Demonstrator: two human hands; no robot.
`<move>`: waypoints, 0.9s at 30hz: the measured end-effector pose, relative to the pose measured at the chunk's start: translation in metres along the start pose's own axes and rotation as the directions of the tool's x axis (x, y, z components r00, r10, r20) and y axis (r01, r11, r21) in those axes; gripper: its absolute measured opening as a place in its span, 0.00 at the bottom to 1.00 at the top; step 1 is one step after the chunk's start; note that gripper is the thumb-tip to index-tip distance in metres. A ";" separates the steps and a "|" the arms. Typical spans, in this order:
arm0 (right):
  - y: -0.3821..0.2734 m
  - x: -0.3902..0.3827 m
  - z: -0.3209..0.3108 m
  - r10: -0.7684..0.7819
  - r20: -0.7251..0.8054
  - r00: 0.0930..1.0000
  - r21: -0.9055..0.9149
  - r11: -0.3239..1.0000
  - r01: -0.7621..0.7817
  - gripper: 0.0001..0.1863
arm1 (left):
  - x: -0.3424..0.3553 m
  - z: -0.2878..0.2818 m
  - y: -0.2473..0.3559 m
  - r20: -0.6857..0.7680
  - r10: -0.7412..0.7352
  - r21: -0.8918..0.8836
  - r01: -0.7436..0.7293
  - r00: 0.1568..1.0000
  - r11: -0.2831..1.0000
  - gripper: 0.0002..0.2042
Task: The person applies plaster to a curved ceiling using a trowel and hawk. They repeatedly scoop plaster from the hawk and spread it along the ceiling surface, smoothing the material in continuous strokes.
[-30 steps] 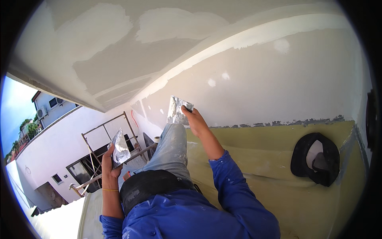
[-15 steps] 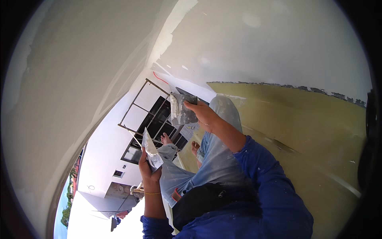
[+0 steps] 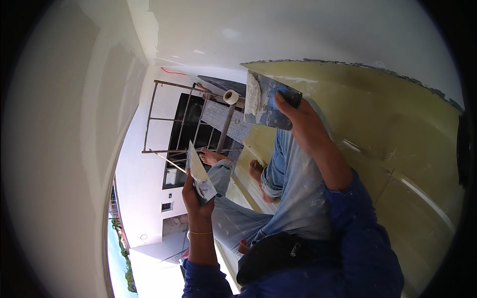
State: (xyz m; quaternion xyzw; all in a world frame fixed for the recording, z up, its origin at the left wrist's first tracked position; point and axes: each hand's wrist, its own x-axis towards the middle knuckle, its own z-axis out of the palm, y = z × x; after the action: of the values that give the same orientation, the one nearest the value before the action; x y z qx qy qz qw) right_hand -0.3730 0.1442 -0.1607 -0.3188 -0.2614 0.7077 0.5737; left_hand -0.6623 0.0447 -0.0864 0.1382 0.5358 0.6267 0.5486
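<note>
The right hand (image 3: 307, 121) is closed on a broad metal blade (image 3: 272, 107), thumb laid flat over its near face and the other fingers out of sight behind. The blade is a thin, nearly square sheet, smeared blue-grey and scuffed, with a thick, lumpy ridge of off-white paste (image 3: 253, 94) along its far left edge. It sits above the right knee of the jeans, in front of the yellow-green surface. Lower and to the left, the left hand (image 3: 199, 204) grips a second blade (image 3: 199, 175), which is tilted so that it shows as a narrow, pointed wedge; creamy paste coats its upper part, and the lower corner is bare, streaked metal. The two blades are well apart. A thin yellow band (image 3: 200, 233) circles the left wrist. The faded denim jeans (image 3: 305, 203) are soft, creased and speckled pale, rolled up above bare feet (image 3: 212, 157). To the right spreads the glossy yellow-green surface (image 3: 397, 124), bordered above by a ragged, crumbly grey strip (image 3: 357, 66) against a smooth, matt wall (image 3: 323, 32). Beyond the hands stand a brown tubular frame (image 3: 147, 119) and a pale, hollow-centred roll (image 3: 230, 97) at the top of a grey tube (image 3: 226, 126).
</note>
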 end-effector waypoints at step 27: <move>-0.003 -0.054 0.029 -0.116 0.754 0.646 -0.652 -0.012 0.758 0.36 | -0.032 0.007 -0.010 0.511 -0.041 -0.197 0.164 0.859 0.967 0.16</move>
State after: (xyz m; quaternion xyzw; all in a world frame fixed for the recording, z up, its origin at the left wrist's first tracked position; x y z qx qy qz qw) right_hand -0.3857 0.0919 -0.1313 -0.3008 -0.8689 0.1889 0.3446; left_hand -0.6406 0.0198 -0.0785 0.2023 0.3035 0.5972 0.7144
